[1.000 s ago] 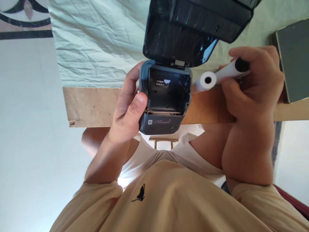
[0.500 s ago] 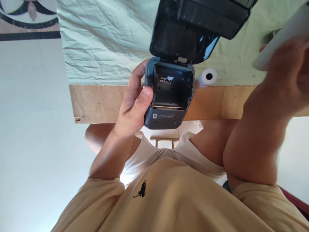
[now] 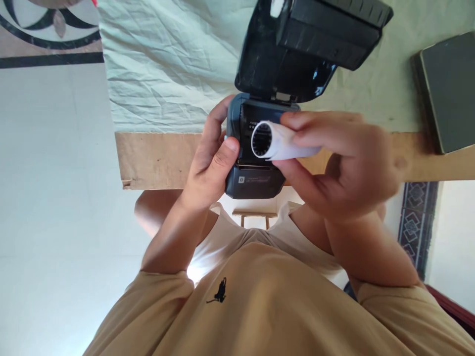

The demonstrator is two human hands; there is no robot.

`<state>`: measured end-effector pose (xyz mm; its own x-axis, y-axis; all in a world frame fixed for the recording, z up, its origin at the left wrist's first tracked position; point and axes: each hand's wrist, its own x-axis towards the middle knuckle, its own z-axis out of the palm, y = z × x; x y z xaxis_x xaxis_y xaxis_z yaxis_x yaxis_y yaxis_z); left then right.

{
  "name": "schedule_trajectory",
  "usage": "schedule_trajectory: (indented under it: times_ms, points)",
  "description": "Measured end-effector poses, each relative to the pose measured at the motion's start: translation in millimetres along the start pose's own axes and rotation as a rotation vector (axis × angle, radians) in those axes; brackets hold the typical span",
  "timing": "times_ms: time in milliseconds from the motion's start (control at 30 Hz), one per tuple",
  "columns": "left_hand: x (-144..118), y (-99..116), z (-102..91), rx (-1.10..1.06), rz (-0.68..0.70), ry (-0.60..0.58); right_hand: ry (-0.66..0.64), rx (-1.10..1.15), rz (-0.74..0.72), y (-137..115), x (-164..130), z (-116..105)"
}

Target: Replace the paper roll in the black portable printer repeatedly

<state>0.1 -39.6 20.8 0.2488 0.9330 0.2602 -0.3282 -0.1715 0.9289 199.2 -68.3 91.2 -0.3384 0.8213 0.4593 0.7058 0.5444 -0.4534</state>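
Floor, far left: pale tiles (image 3: 48, 173) run down this side; up in the corner there's a dark curling inlay (image 3: 59, 25), a straight black band just below it.
Bench: bare wood (image 3: 159, 160) shows along the near edge, and here's the pale green cloth (image 3: 163, 69) spread over the rest, plenty of creases on this side.
Left hand: the left hand (image 3: 208, 168) has a firm grip on the printer's left side; thumb on the near face, fingers wrapped round behind.
Printer: the dark printer (image 3: 254, 184) is tilted up at the bench's near edge, its bay open to view; small white print shows inside, more on the lower panel.
Lid: the black lid (image 3: 282, 59) is swung wide open, hinged at the printer's top and leaning out over the cloth.
White roll: right in front of the bay, the white roll (image 3: 284, 141) points its hollow dark end leftward; whether it touches the printer, I can't tell from here.
Right hand: the right hand (image 3: 349, 160) is closed on the roll, thumb below, fingers above, a little blurred.
Far right: a dark flat slab (image 3: 451, 94) lies on the bench, well apart from the printer; below, a patterned dark strip (image 3: 413, 227) crosses the floor.
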Motion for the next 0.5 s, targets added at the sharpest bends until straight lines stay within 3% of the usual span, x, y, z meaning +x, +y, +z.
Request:
schedule_trajectory:
  times_ms: [133, 200, 300, 400, 500]
  points:
    - [-0.8, -18.7, -4.0, -0.049, 0.034, 0.018, 0.132, -0.061, -0.059, 1.5, 9.1, 10.4]
    - [-4.8, -8.1, 3.8, -0.064, -0.006, 0.050, 0.152, -0.086, -0.068, 2.5, 10.6, 14.1]
    - [-7.4, 20.2, 20.4, -0.050, -0.230, 0.110, 0.196, -0.088, -0.092, 1.7, 13.0, 18.6]
    - [0.8, 36.2, 31.7, -0.053, -0.288, 0.130, 0.238, -0.053, -0.099, 0.0, 16.3, 21.1]
    - [11.7, 37.9, 35.0, -0.078, -0.291, 0.155, 0.290, -0.049, -0.111, -1.6, 19.4, 23.0]
